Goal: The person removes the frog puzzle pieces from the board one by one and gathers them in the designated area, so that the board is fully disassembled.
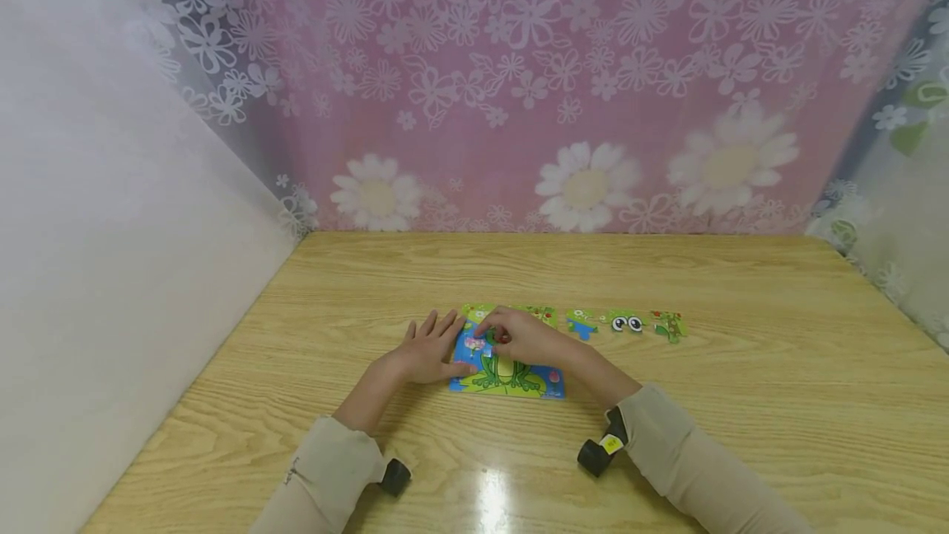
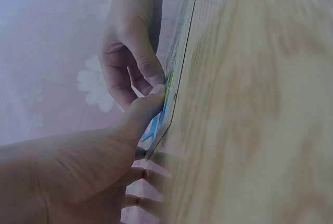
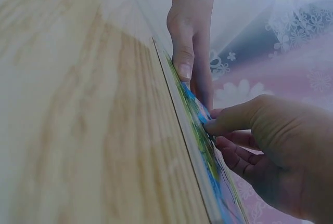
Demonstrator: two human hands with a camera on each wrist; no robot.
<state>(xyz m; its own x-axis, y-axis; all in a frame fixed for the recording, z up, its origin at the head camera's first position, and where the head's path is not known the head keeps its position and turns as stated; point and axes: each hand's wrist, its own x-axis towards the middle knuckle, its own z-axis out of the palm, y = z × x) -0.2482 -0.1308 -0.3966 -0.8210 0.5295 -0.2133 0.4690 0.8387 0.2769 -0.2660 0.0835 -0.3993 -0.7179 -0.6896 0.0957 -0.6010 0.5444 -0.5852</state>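
Note:
A frog jigsaw puzzle [image 1: 507, 386] lies flat on the wooden table, showing a green frog on a blue ground. My left hand [image 1: 430, 353] rests at its left side, fingers spread on and beside the edge. The left thumb [image 2: 148, 102] presses on the puzzle near its lower left. Over the puzzle's upper middle, my right hand [image 1: 530, 340] has its fingers curled, with thumb and fingertips pinching a blue puzzle piece [image 3: 202, 113] at the board's surface. This right hand covers much of the frog's upper part.
Right of the puzzle, in a row, lie three loose pieces: a blue and green piece [image 1: 582, 326], a piece with the frog's eyes [image 1: 627, 324] and a green piece with a plant [image 1: 670, 325]. A flowered pink curtain [image 1: 474, 105] hangs behind the table [image 1: 296, 435].

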